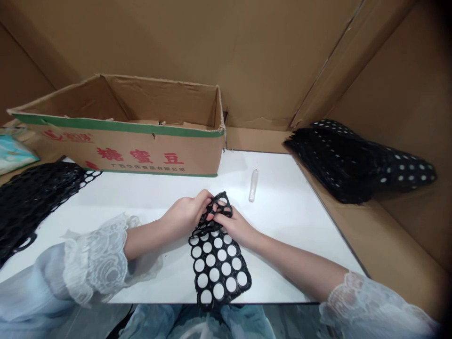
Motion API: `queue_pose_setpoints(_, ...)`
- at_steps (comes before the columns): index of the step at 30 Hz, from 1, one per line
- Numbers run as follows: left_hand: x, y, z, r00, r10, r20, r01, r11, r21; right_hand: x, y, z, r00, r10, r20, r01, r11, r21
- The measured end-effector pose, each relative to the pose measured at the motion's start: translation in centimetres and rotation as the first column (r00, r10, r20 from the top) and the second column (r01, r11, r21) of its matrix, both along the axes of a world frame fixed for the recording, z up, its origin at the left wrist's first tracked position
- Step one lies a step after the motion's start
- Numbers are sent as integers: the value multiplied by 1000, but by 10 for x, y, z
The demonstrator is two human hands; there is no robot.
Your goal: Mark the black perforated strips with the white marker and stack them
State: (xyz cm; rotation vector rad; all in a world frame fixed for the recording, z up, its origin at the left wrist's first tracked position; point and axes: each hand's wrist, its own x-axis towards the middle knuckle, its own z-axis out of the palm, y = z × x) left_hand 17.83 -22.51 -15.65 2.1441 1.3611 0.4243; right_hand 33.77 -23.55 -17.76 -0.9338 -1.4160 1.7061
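A black sheet full of round holes (226,258) lies near the table's front edge, its far end lifted and folded over between my hands. The white tabletop shows through its holes. My left hand (192,209) grips the raised end from the left, fingers closed on it. From the right, my right hand (233,223) pinches the same end, its fingers partly hidden behind the black material. Beyond my right hand lies a small, clear, tube-shaped item (253,186), touched by neither hand.
An open cardboard box (158,149) with red lettering stands at the back left. A pile of black perforated sheets (38,200) lies at the left, beside a teal and white packet (16,153). Another black bundle (353,160) rests on cardboard at the right. Cardboard walls surround the white table (289,245).
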Motion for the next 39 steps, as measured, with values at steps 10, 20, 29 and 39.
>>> queue_pose_setpoints(10,-11,24,12,985,140,97,-152,980,131,-4,7,-5,972,-90,-216,16,945,-326)
queue_pose_setpoints(20,-2,28,16,962,167,215,-162,986,-43,-2,13,-12,979,-190,-67,173,963,-208)
queue_pose_setpoints(29,-71,51,74,844,518,138,-459,564,686,1,9,-5,969,-246,-1,241,948,-206)
queue_pose_setpoints(39,-87,138,136,583,786,-206,-395,495,774,1,8,-8,988,-155,-17,153,983,-104)
